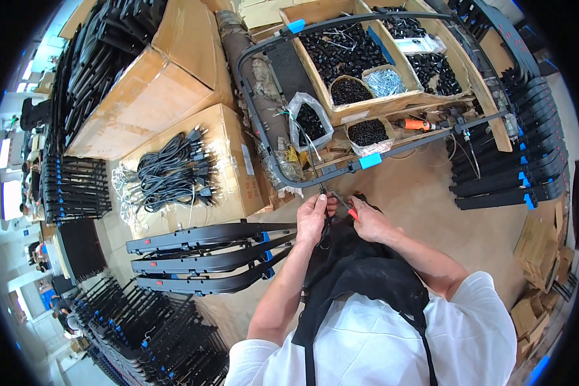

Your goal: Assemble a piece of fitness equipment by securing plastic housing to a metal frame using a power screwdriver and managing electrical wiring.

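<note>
- far left of the frame: rows of black metal frames [71,186] stacked on edge, with more of them fanned out along the lower left
- upper left: a big cardboard box [141,103], and just right of it a smaller box with a bundle of black power cords [170,170] lying on top
- lower left of centre: three black frame bars [206,257] lying side by side, with blue clips near their right ends
- centre: left hand [313,215], fingers curled shut around a thin black cable [321,186] that runs up to the big curved black frame [315,180]
- just right of that: right hand [367,222], fingers pinched closed on a small red-handled tool [352,214], tip close to the left hand. can't tell what kind of tool it is
- top centre to right: wooden tray [341,109] split into compartments full of small black parts, plus a bag of silver screws [385,82]
- right of centre: orange power screwdriver [415,123] lying on the bench
- far right: another stack of black frames [521,167] with blue clips
</note>
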Demonstrator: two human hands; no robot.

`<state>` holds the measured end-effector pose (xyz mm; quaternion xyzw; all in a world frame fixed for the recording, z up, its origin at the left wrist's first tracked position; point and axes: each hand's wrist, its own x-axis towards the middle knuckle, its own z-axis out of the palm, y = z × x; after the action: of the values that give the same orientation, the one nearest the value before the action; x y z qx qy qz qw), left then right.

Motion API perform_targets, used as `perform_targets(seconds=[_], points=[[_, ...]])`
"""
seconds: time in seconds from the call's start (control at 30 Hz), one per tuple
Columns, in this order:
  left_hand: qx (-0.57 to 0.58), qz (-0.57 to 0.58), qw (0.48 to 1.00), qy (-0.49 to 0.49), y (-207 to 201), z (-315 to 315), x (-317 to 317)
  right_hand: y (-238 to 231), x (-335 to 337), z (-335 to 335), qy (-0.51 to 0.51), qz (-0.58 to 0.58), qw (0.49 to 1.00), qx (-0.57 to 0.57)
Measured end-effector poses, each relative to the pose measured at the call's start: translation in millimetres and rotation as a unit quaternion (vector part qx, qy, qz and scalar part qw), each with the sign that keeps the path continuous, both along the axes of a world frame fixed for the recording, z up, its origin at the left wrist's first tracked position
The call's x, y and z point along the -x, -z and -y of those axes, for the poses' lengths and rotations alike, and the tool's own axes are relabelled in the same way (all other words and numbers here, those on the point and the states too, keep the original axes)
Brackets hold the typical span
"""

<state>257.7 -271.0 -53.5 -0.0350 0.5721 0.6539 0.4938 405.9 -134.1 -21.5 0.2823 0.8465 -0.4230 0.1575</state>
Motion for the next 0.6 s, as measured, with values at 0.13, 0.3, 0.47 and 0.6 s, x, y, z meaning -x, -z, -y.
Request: perform_targets(seconds=[0.13,0.3,0.47,0.6], points=[[0.055,-0.068,0.996,0.013,1.6,-3.5,-2.8,-7.6,11.7,0.6,-0.013,0.041,0.998,0.038],[0.071,-0.09,0.993,0.007,2.4,-6.7,-7.5,-20.3,15.2,-2.3,-0.041,0.056,0.997,0.045],[0.069,-0.11,0.991,-0.007,1.8,-12.4,-16.4,-33.7,18.3,-12.4,-0.108,0.054,0.993,0.017],[0.087,-0.169,0.981,-0.025,7.2,-13.4,-17.6,-29.9,14.6,-14.7,-0.12,0.029,0.992,-0.018]])
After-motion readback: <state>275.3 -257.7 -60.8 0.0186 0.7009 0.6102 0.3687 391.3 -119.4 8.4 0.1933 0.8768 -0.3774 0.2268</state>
